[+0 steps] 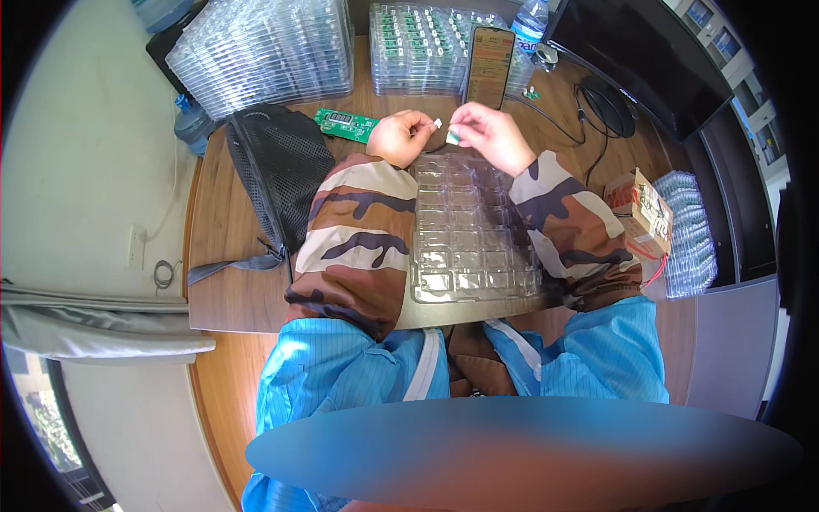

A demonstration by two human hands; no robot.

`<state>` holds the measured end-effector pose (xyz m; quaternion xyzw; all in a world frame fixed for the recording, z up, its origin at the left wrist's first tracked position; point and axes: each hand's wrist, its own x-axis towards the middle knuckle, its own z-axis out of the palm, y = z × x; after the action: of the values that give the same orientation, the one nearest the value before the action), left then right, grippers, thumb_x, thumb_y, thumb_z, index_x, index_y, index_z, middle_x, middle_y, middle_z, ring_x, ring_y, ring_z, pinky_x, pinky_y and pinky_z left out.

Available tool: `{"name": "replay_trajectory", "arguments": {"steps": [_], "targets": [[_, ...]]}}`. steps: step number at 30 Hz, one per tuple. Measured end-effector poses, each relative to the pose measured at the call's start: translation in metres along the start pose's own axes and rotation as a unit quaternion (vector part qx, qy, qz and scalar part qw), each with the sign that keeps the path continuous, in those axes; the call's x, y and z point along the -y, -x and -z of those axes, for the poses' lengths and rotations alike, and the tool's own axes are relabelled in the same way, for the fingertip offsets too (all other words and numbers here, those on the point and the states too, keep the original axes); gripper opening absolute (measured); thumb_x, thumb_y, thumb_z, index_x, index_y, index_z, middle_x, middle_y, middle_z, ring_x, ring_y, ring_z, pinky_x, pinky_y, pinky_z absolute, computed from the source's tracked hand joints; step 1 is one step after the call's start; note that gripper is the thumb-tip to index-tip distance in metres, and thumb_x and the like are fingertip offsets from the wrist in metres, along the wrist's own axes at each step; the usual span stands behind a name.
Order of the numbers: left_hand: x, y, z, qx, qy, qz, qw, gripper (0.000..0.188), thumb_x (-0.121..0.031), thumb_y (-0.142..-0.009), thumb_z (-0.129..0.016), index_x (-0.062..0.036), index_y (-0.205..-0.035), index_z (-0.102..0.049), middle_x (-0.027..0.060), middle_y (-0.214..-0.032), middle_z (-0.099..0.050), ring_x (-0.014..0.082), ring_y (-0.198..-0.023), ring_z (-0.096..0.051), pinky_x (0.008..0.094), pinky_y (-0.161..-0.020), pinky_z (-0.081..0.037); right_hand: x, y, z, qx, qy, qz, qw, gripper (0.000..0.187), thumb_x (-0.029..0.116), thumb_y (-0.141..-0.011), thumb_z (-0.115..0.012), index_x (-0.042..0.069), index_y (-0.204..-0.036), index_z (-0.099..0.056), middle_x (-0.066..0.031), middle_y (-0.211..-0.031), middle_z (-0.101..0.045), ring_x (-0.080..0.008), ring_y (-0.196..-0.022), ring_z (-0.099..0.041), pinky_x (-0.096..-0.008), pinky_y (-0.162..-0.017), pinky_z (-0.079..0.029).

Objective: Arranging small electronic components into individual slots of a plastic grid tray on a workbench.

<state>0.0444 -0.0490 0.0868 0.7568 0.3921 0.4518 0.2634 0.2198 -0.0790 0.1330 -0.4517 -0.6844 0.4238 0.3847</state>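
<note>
Above the far end of a clear plastic compartment tray point(478, 283), my two hands are close together, fingertips facing each other. My left hand point(399, 139) is closed in a pinch, with a small white connector-like piece point(438, 123) at its fingertips. A small green-and-white piece point(453, 134) sits in the pinch of my right hand point(492, 136); its exact kind is too small to tell. The two pieces are a short gap apart. Beside my left hand lies a green circuit board point(345, 125) with a dark digit display, its right end hidden behind that hand.
Stacked clear trays point(264, 64) rise at the back left; another stack point(426, 51) holds small green boards. A phone point(490, 68) stands upright before it. A black mesh bag point(277, 162) lies left. Cables, a monitor point(644, 51), a cardboard box point(640, 213) and more trays point(689, 235) line the right.
</note>
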Motion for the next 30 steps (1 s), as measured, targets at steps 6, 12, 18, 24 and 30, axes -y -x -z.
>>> {"name": "replay_trajectory", "arguments": {"steps": [6,12,18,24,30], "targets": [[0.0,0.0,-0.003,-0.019,0.033,0.012,0.999,0.014,-0.018,-0.074,-0.061,-0.0044,-0.076,-0.061,0.0083,-0.065,-0.057,0.0157,-0.054,-0.054,0.0269,-0.051,-0.043,-0.015,-0.008,0.013,-0.013,-0.121,-0.139,0.983,0.01,0.005,-0.082,-0.05,0.0,-0.091,-0.052,-0.0017,-0.077,-0.053,-0.0082,-0.073,-0.055,-0.0212,-0.064,-0.048],[0.001,0.001,-0.001,0.002,0.069,0.003,0.998,0.012,-0.015,-0.073,-0.061,-0.0039,-0.076,-0.061,0.0075,-0.067,-0.057,0.0142,-0.055,-0.053,0.0257,-0.052,-0.042,-0.027,-0.016,0.007,0.045,0.007,-0.076,0.996,0.019,0.002,-0.08,-0.05,-0.001,-0.099,-0.051,-0.0045,-0.081,-0.057,-0.0113,-0.077,-0.058,-0.0216,-0.063,-0.044],[-0.002,0.0,0.002,0.026,0.06,0.004,0.998,0.011,-0.012,-0.073,-0.061,-0.0021,-0.077,-0.06,0.0058,-0.068,-0.057,0.0109,-0.057,-0.052,0.024,-0.053,-0.041,-0.03,-0.02,0.002,-0.022,0.085,0.001,0.996,0.016,0.002,-0.074,-0.055,0.0,-0.09,-0.057,-0.0073,-0.078,-0.062,-0.0118,-0.07,-0.059,-0.023,-0.065,-0.046],[-0.003,0.0,0.002,0.021,0.053,0.003,0.998,0.011,-0.014,-0.071,-0.061,-0.0039,-0.075,-0.061,0.008,-0.068,-0.058,0.0157,-0.055,-0.054,0.0261,-0.052,-0.043,-0.024,-0.017,-0.001,-0.038,0.118,0.008,0.992,0.017,0.004,-0.07,-0.059,0.0,-0.087,-0.06,-0.0079,-0.074,-0.062,-0.0113,-0.068,-0.059,-0.0231,-0.063,-0.047],[-0.006,0.0,0.003,0.031,0.037,0.01,0.999,0.011,-0.013,-0.072,-0.061,-0.0027,-0.077,-0.061,0.0072,-0.067,-0.058,0.0131,-0.056,-0.053,0.0253,-0.053,-0.042,-0.016,-0.014,-0.004,-0.043,0.153,0.016,0.987,0.015,0.002,-0.072,-0.056,0.0,-0.087,-0.059,-0.001,-0.07,-0.06,-0.0039,-0.062,-0.054,-0.0195,-0.057,-0.045]]}}
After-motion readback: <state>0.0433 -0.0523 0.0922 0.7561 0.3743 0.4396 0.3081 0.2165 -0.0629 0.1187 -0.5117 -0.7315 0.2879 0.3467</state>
